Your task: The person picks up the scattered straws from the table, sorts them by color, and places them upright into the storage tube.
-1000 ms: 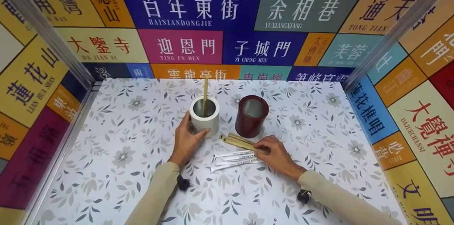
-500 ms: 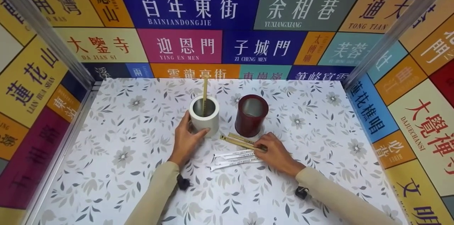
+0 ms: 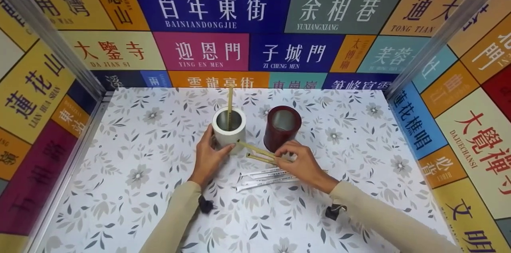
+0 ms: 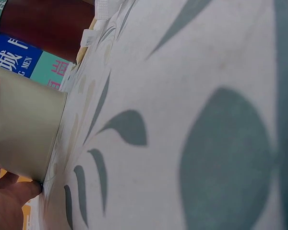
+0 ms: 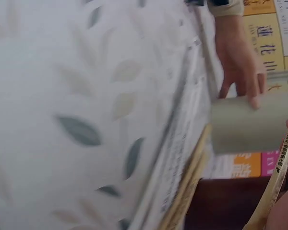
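My left hand grips the side of a white cup, which stands upright with one gold stick packet leaning up out of it. Between thumb and fingers of my right hand is a second slim gold stick packet, printed with dark text; it is raised off the table and its far end points at the white cup. Below it lie more gold stick packets, partly covered by the right hand in the head view. White stick packets lie nearer me, their right ends hidden by that hand.
A dark red cup stands upright just right of the white one, behind the right hand; no sticks show in it. The table has a leaf-patterned cover. Panels with lettering enclose its back and sides.
The right hand has lifted one gold stick packet from the pile and shifted slightly left and away from me, bringing its tip near the white cup. The left hand stays on the cup.
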The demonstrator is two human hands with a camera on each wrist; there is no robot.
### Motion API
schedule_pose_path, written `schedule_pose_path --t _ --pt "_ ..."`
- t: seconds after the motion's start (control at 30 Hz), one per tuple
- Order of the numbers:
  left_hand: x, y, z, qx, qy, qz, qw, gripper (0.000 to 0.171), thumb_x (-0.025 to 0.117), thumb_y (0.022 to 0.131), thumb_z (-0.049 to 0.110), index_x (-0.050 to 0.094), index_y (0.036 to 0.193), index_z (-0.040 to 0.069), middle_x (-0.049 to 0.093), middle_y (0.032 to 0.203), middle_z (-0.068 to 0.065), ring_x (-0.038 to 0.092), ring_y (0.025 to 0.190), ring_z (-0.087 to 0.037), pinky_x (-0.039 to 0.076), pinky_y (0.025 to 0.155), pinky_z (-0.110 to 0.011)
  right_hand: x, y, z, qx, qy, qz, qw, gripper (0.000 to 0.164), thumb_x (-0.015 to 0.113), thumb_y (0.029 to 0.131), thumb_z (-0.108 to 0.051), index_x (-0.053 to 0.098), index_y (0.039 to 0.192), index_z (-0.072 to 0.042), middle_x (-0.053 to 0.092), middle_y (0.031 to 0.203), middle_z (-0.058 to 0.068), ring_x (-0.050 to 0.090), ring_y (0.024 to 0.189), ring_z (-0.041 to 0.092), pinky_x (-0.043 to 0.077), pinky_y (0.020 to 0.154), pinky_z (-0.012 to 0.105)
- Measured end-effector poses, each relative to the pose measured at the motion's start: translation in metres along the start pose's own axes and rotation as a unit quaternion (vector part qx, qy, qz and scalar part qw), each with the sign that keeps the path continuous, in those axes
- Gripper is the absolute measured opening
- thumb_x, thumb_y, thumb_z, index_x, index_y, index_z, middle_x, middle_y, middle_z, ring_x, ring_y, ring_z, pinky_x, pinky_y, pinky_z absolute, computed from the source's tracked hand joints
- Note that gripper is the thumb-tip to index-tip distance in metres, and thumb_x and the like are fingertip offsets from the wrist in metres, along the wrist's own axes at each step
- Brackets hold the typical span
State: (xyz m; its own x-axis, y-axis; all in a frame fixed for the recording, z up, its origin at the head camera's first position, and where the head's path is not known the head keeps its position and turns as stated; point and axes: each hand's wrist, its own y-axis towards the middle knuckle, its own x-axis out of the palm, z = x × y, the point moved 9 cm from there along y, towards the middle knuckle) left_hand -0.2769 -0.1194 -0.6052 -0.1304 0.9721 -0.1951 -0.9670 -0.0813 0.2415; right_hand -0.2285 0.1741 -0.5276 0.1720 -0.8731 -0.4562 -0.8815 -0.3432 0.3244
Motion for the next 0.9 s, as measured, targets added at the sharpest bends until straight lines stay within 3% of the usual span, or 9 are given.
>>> schedule_pose_path --t 0.17,0.4,0.6,0.8,0.9 --pt "-0.002 0.000 0.000 -0.003 0.005 0.002 1.0000 0.101 0.099 0.085 0.018 0.043 0.170 0.017 0.057 0.161 -0.008 0.060 0.144 -0.031 0.047 0.122 -0.043 0.008 0.017 -0.025 -0.016 0.035 -0.009 0.999 0.012 0.085 0.094 0.001 0.084 0.099 -0.010 0.073 0.097 0.006 0.066 0.092 0.024 0.054 0.081 0.027" --pt "-0.001 -0.001 0.001 -0.010 0.004 -0.002 0.9999 0.102 0.098 0.087 0.019 0.041 0.171 0.012 0.055 0.163 -0.012 0.058 0.146 -0.032 0.045 0.124 -0.042 0.016 0.036 -0.058 -0.027 0.072 -0.036 0.996 0.009 0.084 0.099 -0.009 0.085 0.103 -0.016 0.072 0.097 0.000 0.065 0.086 0.017 0.056 0.074 0.025" --pt "-0.002 -0.001 0.001 -0.010 0.026 0.003 0.9996 0.105 0.097 0.088 0.015 0.035 0.171 0.001 0.051 0.165 -0.021 0.055 0.148 -0.039 0.047 0.123 -0.048 0.020 0.059 -0.081 -0.052 0.068 -0.041 0.995 0.010 0.084 0.098 -0.007 0.086 0.105 -0.014 0.076 0.101 0.002 0.065 0.086 0.024 0.053 0.075 0.024" --pt "0.000 0.000 0.000 -0.002 0.010 -0.007 0.9999 0.106 0.096 0.088 0.013 0.033 0.173 0.006 0.048 0.169 -0.017 0.052 0.151 -0.036 0.043 0.125 -0.043 0.021 0.084 -0.105 -0.058 0.058 -0.024 0.996 0.011 0.082 0.096 0.003 0.084 0.106 -0.001 0.078 0.100 0.014 0.063 0.089 0.042 0.045 0.075 0.033" --pt "0.000 0.000 0.001 0.005 0.006 -0.006 0.9999 0.102 0.096 0.087 0.013 0.038 0.172 0.011 0.052 0.165 -0.012 0.053 0.151 -0.032 0.043 0.126 -0.043 0.021 0.095 -0.122 -0.058 0.067 -0.019 0.996 0.010 0.080 0.096 0.006 0.082 0.106 0.005 0.077 0.101 0.019 0.066 0.092 0.039 0.046 0.078 0.040"
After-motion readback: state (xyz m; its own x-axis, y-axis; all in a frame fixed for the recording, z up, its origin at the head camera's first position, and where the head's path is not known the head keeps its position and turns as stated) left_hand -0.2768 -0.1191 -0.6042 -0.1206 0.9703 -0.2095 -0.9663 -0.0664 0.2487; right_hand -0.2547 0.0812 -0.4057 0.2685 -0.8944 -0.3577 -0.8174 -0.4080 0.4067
